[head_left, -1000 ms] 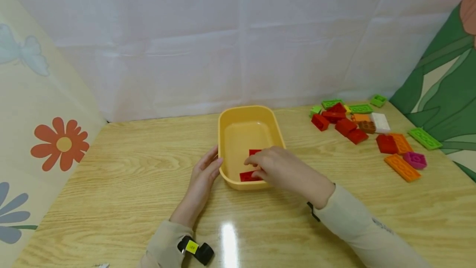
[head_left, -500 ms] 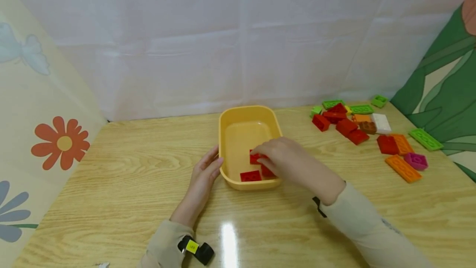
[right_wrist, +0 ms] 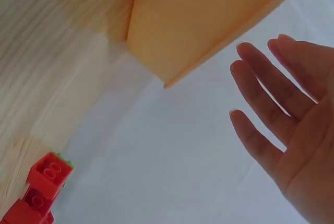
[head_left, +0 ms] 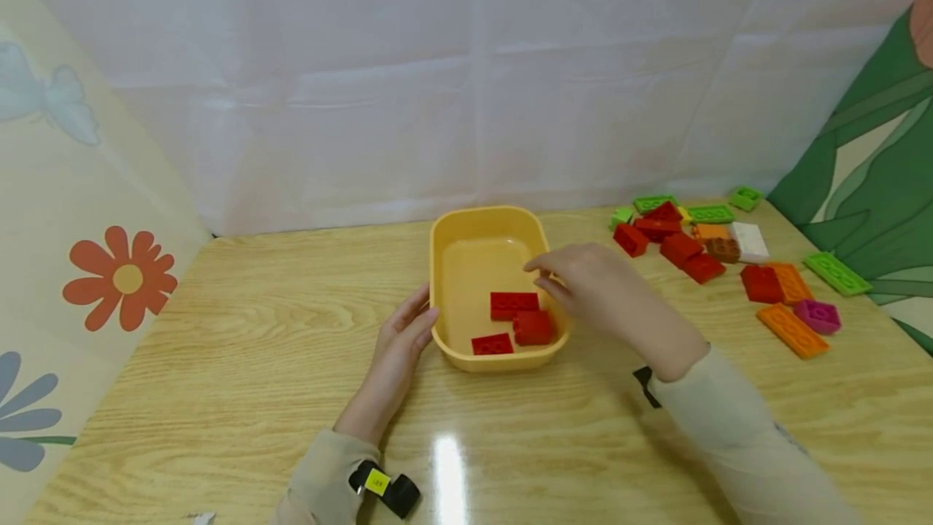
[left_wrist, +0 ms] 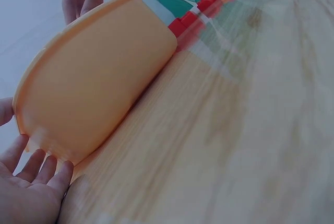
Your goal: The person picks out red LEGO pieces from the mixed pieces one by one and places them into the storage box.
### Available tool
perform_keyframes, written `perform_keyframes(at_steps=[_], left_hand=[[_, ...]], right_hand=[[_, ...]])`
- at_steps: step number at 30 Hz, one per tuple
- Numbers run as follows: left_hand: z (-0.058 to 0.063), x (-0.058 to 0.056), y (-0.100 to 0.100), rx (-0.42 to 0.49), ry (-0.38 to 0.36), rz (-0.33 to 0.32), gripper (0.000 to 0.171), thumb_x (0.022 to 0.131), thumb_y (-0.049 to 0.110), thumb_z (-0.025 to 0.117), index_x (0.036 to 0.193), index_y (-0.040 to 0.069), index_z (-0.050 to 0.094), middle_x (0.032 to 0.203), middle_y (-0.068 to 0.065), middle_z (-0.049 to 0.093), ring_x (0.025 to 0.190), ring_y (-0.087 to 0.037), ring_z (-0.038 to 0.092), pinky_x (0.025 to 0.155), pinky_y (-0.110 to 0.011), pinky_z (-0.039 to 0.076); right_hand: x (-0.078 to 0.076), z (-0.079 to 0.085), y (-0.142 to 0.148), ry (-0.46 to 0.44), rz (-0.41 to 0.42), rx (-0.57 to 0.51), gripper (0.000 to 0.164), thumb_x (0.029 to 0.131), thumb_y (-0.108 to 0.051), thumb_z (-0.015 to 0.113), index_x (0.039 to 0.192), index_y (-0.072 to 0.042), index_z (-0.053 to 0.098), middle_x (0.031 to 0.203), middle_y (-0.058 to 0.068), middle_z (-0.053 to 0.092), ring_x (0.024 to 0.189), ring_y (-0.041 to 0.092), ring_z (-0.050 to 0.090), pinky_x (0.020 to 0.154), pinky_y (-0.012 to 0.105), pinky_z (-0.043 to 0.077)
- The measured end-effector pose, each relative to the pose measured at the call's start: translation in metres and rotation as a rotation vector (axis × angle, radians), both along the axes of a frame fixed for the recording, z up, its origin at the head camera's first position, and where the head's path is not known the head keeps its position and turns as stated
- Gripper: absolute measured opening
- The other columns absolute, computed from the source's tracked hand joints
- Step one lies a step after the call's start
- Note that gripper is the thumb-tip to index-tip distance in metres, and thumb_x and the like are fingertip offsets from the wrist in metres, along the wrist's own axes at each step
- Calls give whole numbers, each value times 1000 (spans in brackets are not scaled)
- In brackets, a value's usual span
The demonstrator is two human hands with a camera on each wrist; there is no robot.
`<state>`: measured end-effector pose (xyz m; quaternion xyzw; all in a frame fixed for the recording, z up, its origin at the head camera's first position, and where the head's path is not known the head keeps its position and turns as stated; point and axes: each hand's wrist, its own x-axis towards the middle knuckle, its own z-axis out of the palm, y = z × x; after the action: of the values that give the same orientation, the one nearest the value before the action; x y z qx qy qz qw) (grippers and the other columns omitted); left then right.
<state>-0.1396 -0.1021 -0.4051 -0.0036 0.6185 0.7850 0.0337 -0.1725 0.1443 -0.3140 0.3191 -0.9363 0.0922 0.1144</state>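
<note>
A yellow plastic bin (head_left: 455, 266) stands on the table, with several red toy bricks in its near right part, among them a long brick (head_left: 513, 306) and a chunkier brick (head_left: 534, 328). My left hand (head_left: 394, 343) holds the bin's left side, thumb at the rim and fingertips against the outer wall (left_wrist: 99, 78). Over the right rim, my right hand (head_left: 594, 282) is raised with nothing between thumb and fingers. Its fingers are spread and loosely bent in the right wrist view, apart from the bin (right_wrist: 193, 20).
Loose bricks lie at the back right: red bricks (head_left: 680, 248), green plates (head_left: 836, 273), an orange plate (head_left: 792, 330), a magenta brick (head_left: 818, 315) and a white brick (head_left: 748, 241). A white cloth (head_left: 350, 87) hangs behind the table (head_left: 240, 363).
My right hand has let go of the chunky red brick in the bin and moved up and right to the rim. My left hand and the bin have stayed put.
</note>
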Motion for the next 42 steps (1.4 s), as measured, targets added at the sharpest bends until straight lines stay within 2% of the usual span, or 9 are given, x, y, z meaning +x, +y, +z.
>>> perform_keyframes(at_steps=[5,12,20,23,29,32,36,39,42], left_hand=[[0,0,0,2,1,1,52,93,14,52,142,2,38,147,-17,42,129,-24,43,97,-20,46],[2,0,1,-11,7,-1,50,94,12,50,142,2,38,148,-17,41,129,-24,43,108,-34,42],[2,-1,1,2,17,-7,52,94,13,51,143,1,37,148,-18,40,129,-25,42,112,-45,36],[2,-1,1,0,19,-6,52,94,13,51,142,1,37,148,-19,40,129,-25,43,112,-45,36],[2,0,1,-2,18,-6,52,94,13,51,142,1,37,148,-18,40,129,-25,42,111,-44,37],[1,-1,0,-6,18,-9,51,94,13,51,142,1,37,148,-18,40,129,-25,42,107,-35,42],[1,0,0,-6,13,-6,51,94,13,51,142,3,39,148,-18,41,129,-24,43,98,-23,47],[1,0,0,-5,8,-4,50,94,13,51,142,3,39,148,-17,41,129,-24,43,100,-26,45],[1,0,0,-9,8,-6,50,95,12,49,142,2,38,148,-18,40,130,-24,42,108,-35,42]], right_hand=[[-3,5,10,43,-86,22,24,85,-19,65,105,-7,71,93,11,76,74,23,66,65,42,59],[-5,14,20,-16,-263,45,29,88,-28,62,112,-15,68,98,7,75,70,20,62,56,37,56],[-7,18,38,-13,-337,-22,31,90,-31,58,115,-13,67,100,12,75,71,24,63,53,39,53],[-11,17,44,-56,-351,-14,35,92,-33,56,117,-11,64,104,16,73,77,27,64,57,43,55],[-19,13,59,-209,-398,17,46,92,-39,53,125,-7,58,116,22,67,96,34,61,73,55,55],[-23,12,65,-259,-414,30,50,93,-41,51,128,-6,55,121,23,64,102,38,59,78,60,53],[-26,11,71,-276,-414,21,48,94,-39,48,127,-5,56,119,24,65,98,38,61,75,59,54],[-27,12,75,-278,-416,7,47,95,-40,46,125,-6,57,115,24,66,93,37,63,71,56,54],[-28,11,79,-294,-428,-4,52,95,-46,42,125,-6,56,118,26,65,95,39,62,71,58,53]])
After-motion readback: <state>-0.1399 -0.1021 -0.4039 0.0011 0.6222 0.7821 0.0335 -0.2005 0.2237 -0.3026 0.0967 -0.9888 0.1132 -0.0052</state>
